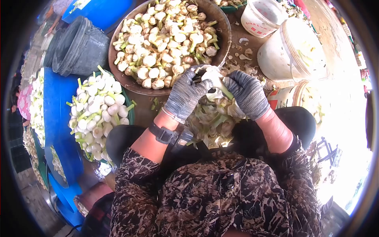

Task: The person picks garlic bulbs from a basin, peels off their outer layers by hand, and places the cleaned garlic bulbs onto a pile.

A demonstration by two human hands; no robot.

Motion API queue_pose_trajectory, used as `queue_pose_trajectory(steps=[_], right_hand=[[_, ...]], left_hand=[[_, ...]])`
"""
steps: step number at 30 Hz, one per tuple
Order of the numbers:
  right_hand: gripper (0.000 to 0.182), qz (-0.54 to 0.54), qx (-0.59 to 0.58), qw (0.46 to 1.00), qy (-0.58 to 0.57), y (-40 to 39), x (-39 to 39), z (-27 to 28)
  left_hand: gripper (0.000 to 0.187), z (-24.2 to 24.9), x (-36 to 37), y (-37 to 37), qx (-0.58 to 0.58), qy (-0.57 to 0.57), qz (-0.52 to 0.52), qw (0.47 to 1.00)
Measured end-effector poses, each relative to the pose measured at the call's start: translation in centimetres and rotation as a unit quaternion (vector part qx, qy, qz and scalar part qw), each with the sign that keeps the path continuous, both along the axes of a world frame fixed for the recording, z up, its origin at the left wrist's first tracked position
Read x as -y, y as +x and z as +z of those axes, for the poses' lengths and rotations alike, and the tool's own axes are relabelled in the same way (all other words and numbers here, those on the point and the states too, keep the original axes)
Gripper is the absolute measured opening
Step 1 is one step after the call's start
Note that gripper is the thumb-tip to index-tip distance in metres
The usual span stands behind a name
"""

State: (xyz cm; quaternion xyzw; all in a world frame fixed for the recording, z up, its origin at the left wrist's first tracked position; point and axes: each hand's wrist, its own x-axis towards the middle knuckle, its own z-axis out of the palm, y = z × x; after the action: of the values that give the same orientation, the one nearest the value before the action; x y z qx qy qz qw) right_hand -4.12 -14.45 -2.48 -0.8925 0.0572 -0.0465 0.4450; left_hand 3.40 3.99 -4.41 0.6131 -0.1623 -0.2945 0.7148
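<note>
In grey knitted gloves, both hands meet over a pile of garlic peelings. My left hand (187, 94) is closed round one side of a white garlic bulb (213, 77), fingers curled against it. My right hand (249, 93) pinches at the bulb's other side, by its green stem, which slants down to the right; its fingertips are partly hidden. Loose papery skin hangs under the bulb. Below lie the garlic peelings (215, 120), between the knees. Just beyond the hands stands a wide brown basin (114, 65) heaped with dirty, untrimmed garlic bulbs.
On the left, a green basket (127, 98) holds cleaner white bulbs with short stems. Dark grey buckets (85, 51) and blue bins (59, 102) stand beside it. White buckets (272, 53) stand at right, some holding scraps. Skins litter the ground.
</note>
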Motion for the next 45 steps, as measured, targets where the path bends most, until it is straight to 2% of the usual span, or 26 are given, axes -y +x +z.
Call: queue_pose_trajectory(steps=[6, 8, 10, 11, 12, 14, 15, 16, 18, 20, 22, 23, 25, 26, 29, 30, 31, 32, 33, 34, 35, 36, 38, 41, 43, 45], right_hand=[[0.035, 0.022, -0.028, 0.999, 0.026, -0.1, 0.9, 0.1], [0.037, -0.028, -0.121, 0.97, 0.209, -0.6, 0.2, 1.1], [0.036, -0.012, -0.037, 0.98, 0.197, -0.9, 0.1, 0.3], [0.036, -0.047, -0.146, 0.953, 0.262, -0.8, 0.4, 0.4], [0.036, -0.081, -0.253, 0.908, 0.323, -0.6, 0.4, 0.8], [0.039, -0.033, -0.226, 0.937, 0.264, -1.2, 0.9, -0.4], [0.041, -0.019, -0.181, 0.982, -0.05, -1.6, 0.9, -1.1], [0.044, -0.006, -0.116, 0.926, -0.359, -1.8, 1.0, -1.6], [0.053, -0.016, -0.086, 0.926, -0.367, -1.7, 1.1, -1.0], [0.057, -0.037, 0.047, 0.995, -0.075, -1.5, 0.3, 0.8], [0.04, -0.04, 0.145, 0.988, 0.026, -1.6, -2.2, 3.3], [0.033, -0.055, 0.14, 0.989, -0.011, -1.4, -2.6, 3.2], [0.02, -0.075, 0.141, 0.987, -0.007, -0.9, -2.2, 2.5], [0.02, -0.103, 0.144, 0.984, -0.029, -0.3, -1.7, 2.2], [0.026, -0.182, 0.101, 0.974, -0.091, 0.8, 2.7, -2.3], [0.036, -0.205, 0.025, 0.978, -0.012, 0.8, 3.2, -3.0], [0.045, -0.223, -0.075, 0.949, 0.211, 0.7, 2.6, -1.8], [0.054, -0.233, -0.171, 0.86, 0.421, 0.0, 1.4, -0.7], [0.068, -0.187, -0.287, 0.763, 0.549, -0.6, 0.2, 0.4], [0.071, -0.042, -0.224, 0.772, 0.594, -1.1, -0.6, -2.1], [0.064, -0.043, -0.189, 0.778, 0.597, -2.1, -2.6, -1.4], [0.052, -0.057, -0.172, 0.788, 0.589, -2.6, -3.3, 0.2], [0.038, -0.077, -0.235, 0.815, 0.525, -3.3, -1.6, 2.2], [0.029, -0.119, -0.12, 0.678, 0.716, -4.8, 4.2, 3.5], [0.037, -0.228, 0.017, 0.729, 0.645, -6.7, 8.6, 5.7], [0.049, -0.384, 0.093, 0.824, 0.405, -8.8, 13.2, 6.9]], left_hand=[[0.038, -0.8, 0.0, 0.0, -0.012, -0.068, -0.008, 0.998], [0.038, -0.7, -0.3, -0.2, -0.07, -0.124, -0.027, 0.989], [0.042, -0.7, -0.2, -0.2, -0.134, -0.181, -0.019, 0.974], [0.041, -1.0, -0.2, 0.0, 0.007, -0.16, -0.036, 0.986], [0.041, -1.5, -0.4, 0.3, 0.01, -0.161, -0.037, 0.986], [0.037, -2.3, -0.9, 1.0, 0.107, 0.015, -0.05, 0.993], [0.035, -1.2, -0.7, 0.7, -0.081, -0.135, -0.05, 0.986], [0.035, -0.8, -0.6, 0.5, -0.077, -0.137, -0.05, 0.986], [0.034, -0.3, -0.3, 0.2, -0.006, -0.116, -0.005, 0.993], [0.036, -0.5, -0.1, 0.0, -0.045, -0.146, -0.008, 0.988], [0.037, -0.1, 0.0, -0.8, -0.095, -0.124, -0.002, 0.988], [0.039, -0.3, -0.1, -0.7, -0.037, -0.084, -0.017, 0.996], [0.041, 0.2, -0.4, -1.5, -0.082, -0.106, -0.023, 0.991], [0.042, 0.4, -0.5, -1.7, -0.128, -0.128, -0.022, 0.983], [0.042, 0.0, -1.2, -1.0, -0.037, -0.128, -0.057, 0.989], [0.039, 0.2, -1.3, -0.7, 0.022, -0.112, -0.067, 0.991], [0.034, 1.0, -1.3, -0.6, 0.101, -0.041, -0.063, 0.992], [0.034, 1.3, -1.5, -0.7, 0.099, -0.046, -0.064, 0.992], [0.033, 1.4, -1.4, -0.9, 0.1, -0.055, -0.056, 0.992], [0.033, 1.3, -1.0, -1.2, 0.099, -0.067, -0.054, 0.991], [0.035, 0.6, -0.6, -1.3, 0.133, -0.077, -0.072, 0.986], [0.039, 1.2, -0.7, -1.4, 0.208, 0.055, -0.091, 0.972], [0.043, 0.7, 0.6, -2.0, 0.204, -0.039, -0.069, 0.976], [0.044, -0.9, 0.4, -1.3, 0.165, 0.018, -0.034, 0.986], [0.043, -0.8, -0.2, -0.9, 0.113, 0.01, 0.002, 0.994], [0.042, -0.8, -0.8, -0.8, 0.023, -0.013, 0.037, 0.999]])
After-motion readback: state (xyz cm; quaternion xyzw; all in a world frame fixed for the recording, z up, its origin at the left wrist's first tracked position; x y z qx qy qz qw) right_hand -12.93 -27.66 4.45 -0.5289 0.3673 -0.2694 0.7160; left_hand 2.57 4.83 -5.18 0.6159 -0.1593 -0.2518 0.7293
